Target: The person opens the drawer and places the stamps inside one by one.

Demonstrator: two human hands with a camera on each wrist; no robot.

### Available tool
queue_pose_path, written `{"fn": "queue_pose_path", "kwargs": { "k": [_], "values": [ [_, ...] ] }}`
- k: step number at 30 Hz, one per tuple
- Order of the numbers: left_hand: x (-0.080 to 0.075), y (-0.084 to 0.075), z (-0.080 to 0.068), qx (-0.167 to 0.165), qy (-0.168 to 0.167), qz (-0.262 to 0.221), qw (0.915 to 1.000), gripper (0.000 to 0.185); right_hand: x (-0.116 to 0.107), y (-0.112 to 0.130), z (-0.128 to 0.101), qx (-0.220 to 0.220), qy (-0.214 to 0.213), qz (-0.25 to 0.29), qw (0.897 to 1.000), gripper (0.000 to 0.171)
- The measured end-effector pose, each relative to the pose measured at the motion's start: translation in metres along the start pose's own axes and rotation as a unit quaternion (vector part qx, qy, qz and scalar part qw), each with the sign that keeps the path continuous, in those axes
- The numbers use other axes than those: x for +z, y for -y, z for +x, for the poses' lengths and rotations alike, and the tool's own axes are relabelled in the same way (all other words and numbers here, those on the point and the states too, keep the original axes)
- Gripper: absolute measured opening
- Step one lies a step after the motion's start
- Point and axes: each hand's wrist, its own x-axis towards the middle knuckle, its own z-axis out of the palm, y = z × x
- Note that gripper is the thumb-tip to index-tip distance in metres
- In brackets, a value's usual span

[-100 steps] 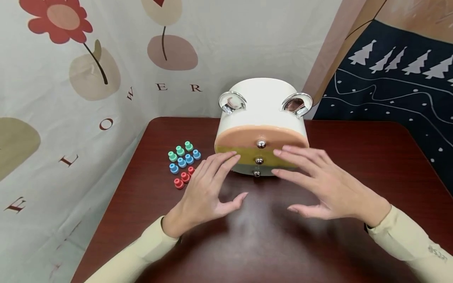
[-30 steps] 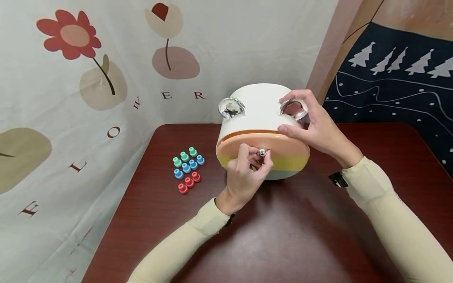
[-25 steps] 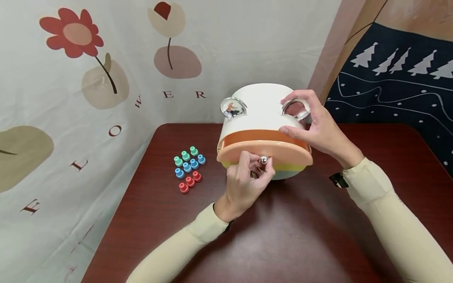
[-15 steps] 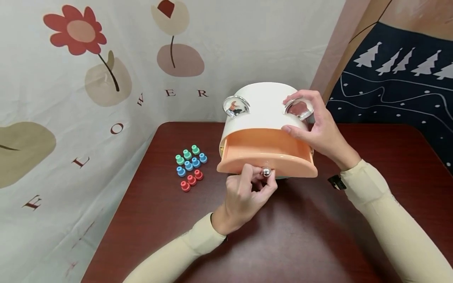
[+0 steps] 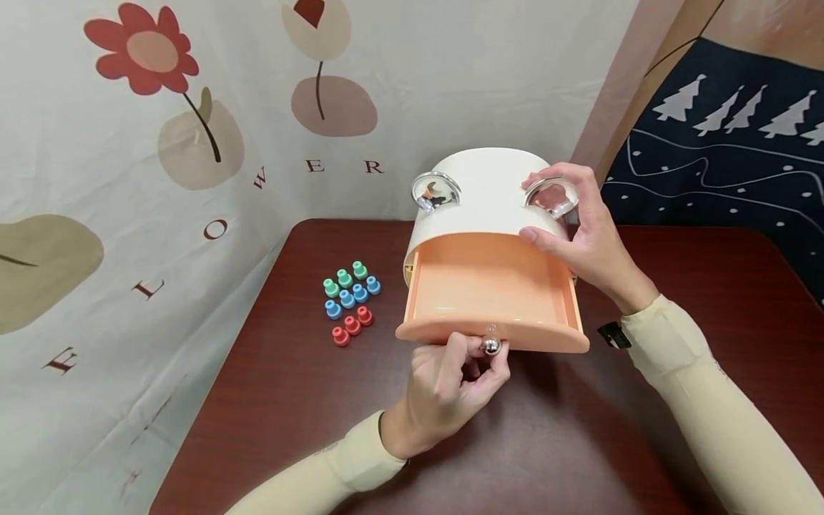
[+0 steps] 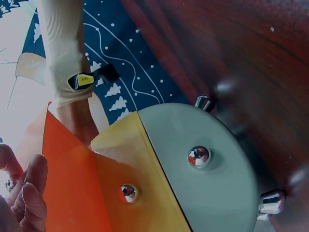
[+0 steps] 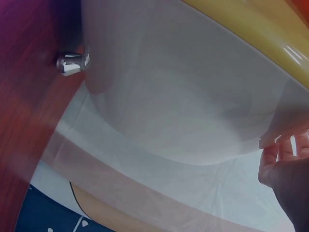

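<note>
Peach drawer (image 5: 492, 286) now stands well out of the white cabinet (image 5: 483, 189), where 1 second ago it sat nearly flush; we judge it open enough to load. Our left hand (image 5: 450, 390) pinches its chrome knob (image 5: 491, 346) at the near edge, while our right hand (image 5: 582, 232) curls around the cabinet's far right top. 9 coloured pegs (image 5: 350, 300) lie left on the table (image 5: 644, 429).
</note>
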Motion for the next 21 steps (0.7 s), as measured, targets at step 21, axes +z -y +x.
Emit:
{"fn": "queue_pose_path", "kwargs": {
  "k": [21],
  "values": [
    [-0.022, -0.006, -0.012, 0.02, 0.04, 0.04, 0.9982, 0.021, 0.001, 0.0, 0.0, -0.011, -0.002, 0.014, 1.0, 0.07]
  ]
}}
